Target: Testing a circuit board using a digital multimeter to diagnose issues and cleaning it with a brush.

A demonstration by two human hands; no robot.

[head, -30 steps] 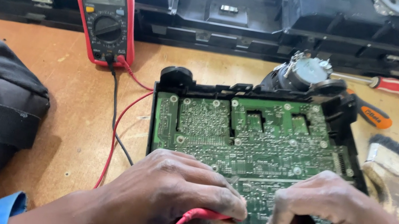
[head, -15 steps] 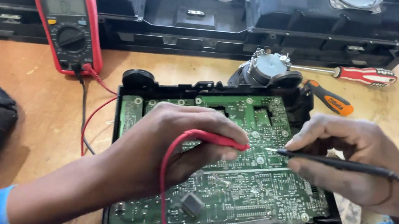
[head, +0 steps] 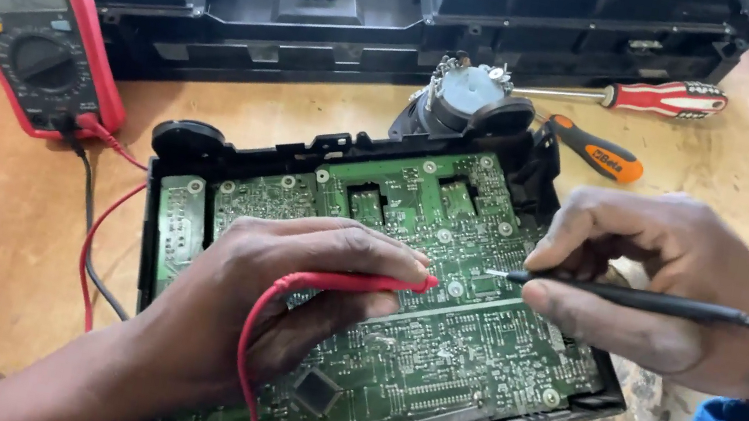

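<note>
Both hands have come up from the near edge of the green circuit board (head: 397, 316) to its middle over the last second, so the probing has shifted to a fresh spot. The left hand (head: 277, 311) is curled shut around the red probe (head: 352, 284), its tip pressed to the board at centre frame; the right hand (head: 655, 288) pinches the black probe (head: 624, 297) like a pen, its metal point just beside the red one, the two tips near but apart. The board lies in a black tray at lower centre. Red and black leads trail left to the red-cased multimeter (head: 28, 36) at upper left, its grey screen too faint to read. Behind the board sit a small motor (head: 465, 94) and two screwdrivers, one red-handled (head: 663, 94), one orange-handled (head: 597, 154), at upper right.
</note>
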